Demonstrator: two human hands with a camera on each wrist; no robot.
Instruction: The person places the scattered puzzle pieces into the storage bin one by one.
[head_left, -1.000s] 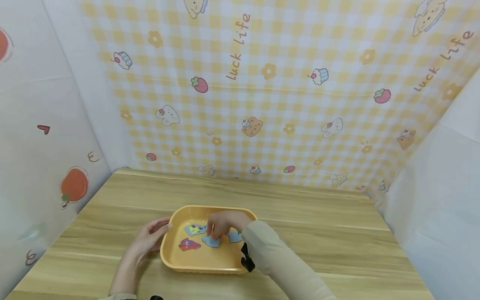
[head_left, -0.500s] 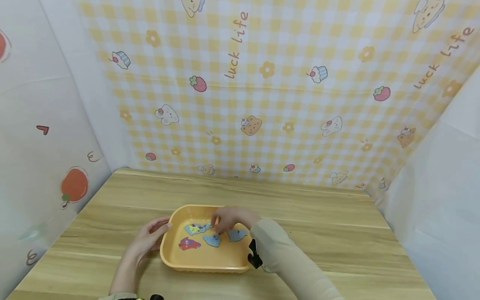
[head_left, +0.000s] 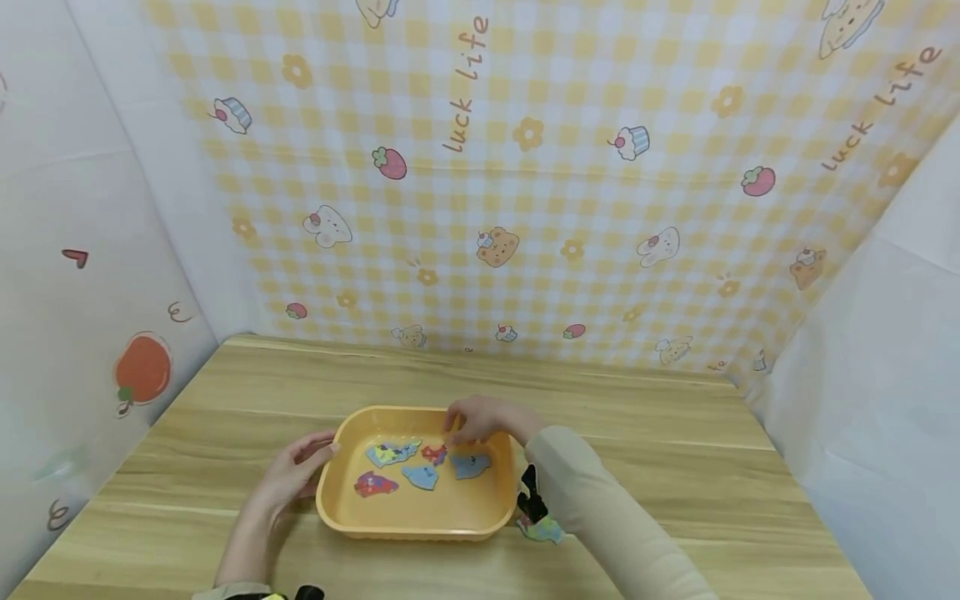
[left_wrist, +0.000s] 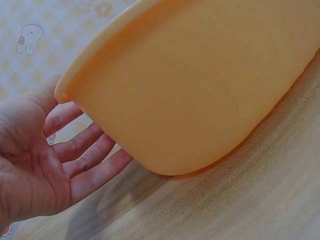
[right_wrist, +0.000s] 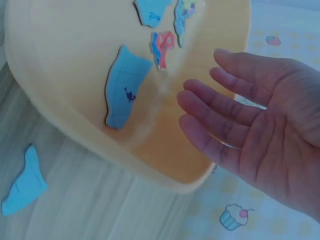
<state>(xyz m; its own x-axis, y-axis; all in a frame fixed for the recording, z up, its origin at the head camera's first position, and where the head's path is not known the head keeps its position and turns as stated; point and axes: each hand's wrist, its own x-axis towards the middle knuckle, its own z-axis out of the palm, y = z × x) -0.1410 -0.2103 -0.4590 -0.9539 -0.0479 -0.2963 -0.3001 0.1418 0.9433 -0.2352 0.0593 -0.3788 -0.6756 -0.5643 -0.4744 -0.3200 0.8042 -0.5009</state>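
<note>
Find orange tray (head_left: pixel 420 512) near front edge of wooden table (head_left: pixel 645 433). Note flat pieces lying inside: red-purple piece (head_left: pixel 376 484) at front left, yellow-and-blue piece (head_left: pixel 393 452) behind, small red-and-blue piece (head_left: pixel 434 453) beside that, light blue piece (head_left: pixel 421 477) in the middle, grey-blue piece (head_left: pixel 471 466) to the right. Count all five from head; count four from right wrist, lacking the red-purple piece. Read dark mark on grey-blue piece as a small creature-like figure from right wrist only.

See right hand (head_left: pixel 480 419) over far right rim, with fingers relaxed, slightly bent, holding nothing; confirm from right wrist, with palm showing, apart from every piece.

See left hand (head_left: pixel 296 471) at left end of tray, with thumb at rim. Make out from left wrist alone the fairly straight fingers reaching to outer wall; lose tray's inside there.

Spot multicoloured piece (head_left: pixel 540 530) on table right of tray, close against black fitting (head_left: pixel 532 500) at beige sleeve (head_left: pixel 600 492). Catch from right wrist a pale blue piece (right_wrist: pixel 25 184) on table; cannot tell if same one.

Record yellow-checked backdrop (head_left: pixel 555 192) beyond table.
</note>
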